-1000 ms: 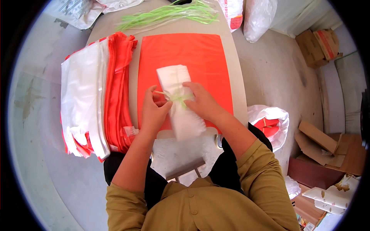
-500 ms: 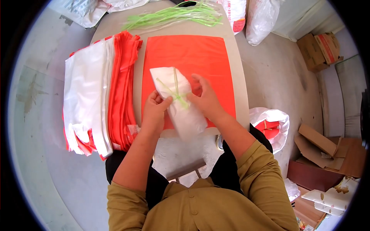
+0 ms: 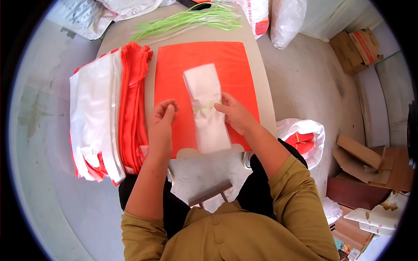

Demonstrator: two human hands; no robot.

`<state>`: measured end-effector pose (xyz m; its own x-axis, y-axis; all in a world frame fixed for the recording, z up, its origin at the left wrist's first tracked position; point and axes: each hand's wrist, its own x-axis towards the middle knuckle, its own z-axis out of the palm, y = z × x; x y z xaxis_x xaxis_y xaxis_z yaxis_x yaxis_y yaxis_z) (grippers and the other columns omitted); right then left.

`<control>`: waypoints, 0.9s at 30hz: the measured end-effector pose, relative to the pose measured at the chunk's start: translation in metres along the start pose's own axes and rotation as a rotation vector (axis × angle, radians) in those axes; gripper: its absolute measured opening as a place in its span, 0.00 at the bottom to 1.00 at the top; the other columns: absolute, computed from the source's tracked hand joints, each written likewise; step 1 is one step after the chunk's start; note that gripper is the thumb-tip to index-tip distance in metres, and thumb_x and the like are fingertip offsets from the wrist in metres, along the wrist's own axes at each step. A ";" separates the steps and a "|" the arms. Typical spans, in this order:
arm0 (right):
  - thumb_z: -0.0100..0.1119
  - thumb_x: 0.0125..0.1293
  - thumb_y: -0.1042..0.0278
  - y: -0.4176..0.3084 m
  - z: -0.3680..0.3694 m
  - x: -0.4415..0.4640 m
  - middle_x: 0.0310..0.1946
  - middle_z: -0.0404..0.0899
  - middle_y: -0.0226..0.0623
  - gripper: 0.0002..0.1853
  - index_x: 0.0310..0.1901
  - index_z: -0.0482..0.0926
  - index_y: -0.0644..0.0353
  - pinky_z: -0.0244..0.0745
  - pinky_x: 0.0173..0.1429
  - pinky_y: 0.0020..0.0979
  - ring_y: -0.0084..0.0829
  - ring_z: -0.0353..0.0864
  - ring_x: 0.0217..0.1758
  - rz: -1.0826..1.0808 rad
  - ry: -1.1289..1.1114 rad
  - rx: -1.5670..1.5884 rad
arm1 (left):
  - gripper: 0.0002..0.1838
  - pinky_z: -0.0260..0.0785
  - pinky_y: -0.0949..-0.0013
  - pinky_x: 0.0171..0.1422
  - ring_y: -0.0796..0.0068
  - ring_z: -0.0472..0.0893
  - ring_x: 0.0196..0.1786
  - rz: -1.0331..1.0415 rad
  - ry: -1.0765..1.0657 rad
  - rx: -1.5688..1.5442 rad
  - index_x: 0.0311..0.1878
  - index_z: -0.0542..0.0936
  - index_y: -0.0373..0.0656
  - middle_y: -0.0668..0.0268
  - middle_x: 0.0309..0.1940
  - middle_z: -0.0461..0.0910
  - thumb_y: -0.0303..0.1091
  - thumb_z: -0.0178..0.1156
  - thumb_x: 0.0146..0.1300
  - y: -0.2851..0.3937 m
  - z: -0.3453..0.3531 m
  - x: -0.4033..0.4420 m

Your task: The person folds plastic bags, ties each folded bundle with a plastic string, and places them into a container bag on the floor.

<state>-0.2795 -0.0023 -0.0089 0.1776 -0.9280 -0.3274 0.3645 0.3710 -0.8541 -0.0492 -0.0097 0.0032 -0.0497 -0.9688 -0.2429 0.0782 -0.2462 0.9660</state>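
Note:
A long folded bundle of white plastic bags (image 3: 207,85) is tied round its middle with a thin pale green strip (image 3: 203,107). My right hand (image 3: 235,114) grips the bundle by its right side, the thumb lying on top near the strip. Away to the left, my left hand (image 3: 163,116) has its fingers curled in toward the thumb, and I see nothing in it. Beneath both is a flat red sheet of bag material (image 3: 178,63) on the table. To the left of my left hand lies a thick stack of white and red bags (image 3: 93,113).
Loose green strips (image 3: 187,21) lie along the far side of the table (image 3: 266,93). On the floor to the right stands a white sack (image 3: 320,145) with red bundles inside. Cardboard boxes (image 3: 350,52) and an opened carton (image 3: 365,163) are farther right.
The bundle has turned over and now lies straighter, with the strip's knot and loose ends out of sight. My left hand has let go and moved left; my right hand now holds the bundle's side.

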 end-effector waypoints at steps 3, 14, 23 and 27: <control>0.62 0.70 0.72 0.003 -0.005 0.001 0.70 0.72 0.45 0.41 0.81 0.54 0.60 0.73 0.70 0.38 0.37 0.77 0.68 -0.004 0.038 -0.212 | 0.23 0.74 0.65 0.65 0.66 0.79 0.63 -0.029 -0.114 0.159 0.69 0.75 0.38 0.59 0.62 0.79 0.30 0.62 0.73 -0.032 0.002 0.006; 0.64 0.67 0.76 0.006 0.012 -0.008 0.74 0.65 0.52 0.41 0.80 0.59 0.54 0.74 0.70 0.36 0.40 0.72 0.72 -0.060 0.082 -0.342 | 0.39 0.73 0.64 0.68 0.63 0.77 0.66 0.092 -0.174 0.226 0.79 0.60 0.42 0.52 0.65 0.74 0.24 0.65 0.68 -0.041 0.030 -0.013; 0.59 0.65 0.79 0.007 0.010 -0.018 0.68 0.72 0.52 0.40 0.80 0.59 0.55 0.74 0.70 0.37 0.40 0.76 0.67 -0.434 0.134 -0.438 | 0.39 0.79 0.66 0.61 0.64 0.84 0.57 0.029 -0.279 -0.048 0.82 0.54 0.45 0.51 0.65 0.76 0.17 0.55 0.72 -0.040 0.041 -0.012; 0.59 0.64 0.79 -0.043 0.000 -0.046 0.77 0.64 0.49 0.42 0.81 0.58 0.55 0.63 0.78 0.32 0.36 0.63 0.80 -0.629 0.233 -0.517 | 0.36 0.73 0.77 0.46 0.83 0.78 0.43 0.030 -0.382 0.073 0.84 0.53 0.45 0.67 0.47 0.81 0.28 0.54 0.76 -0.012 0.039 -0.022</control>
<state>-0.3032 0.0244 0.0423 -0.1317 -0.9608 0.2440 -0.1411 -0.2255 -0.9640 -0.0881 0.0158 0.0004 -0.4163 -0.8917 -0.1777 0.0145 -0.2020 0.9793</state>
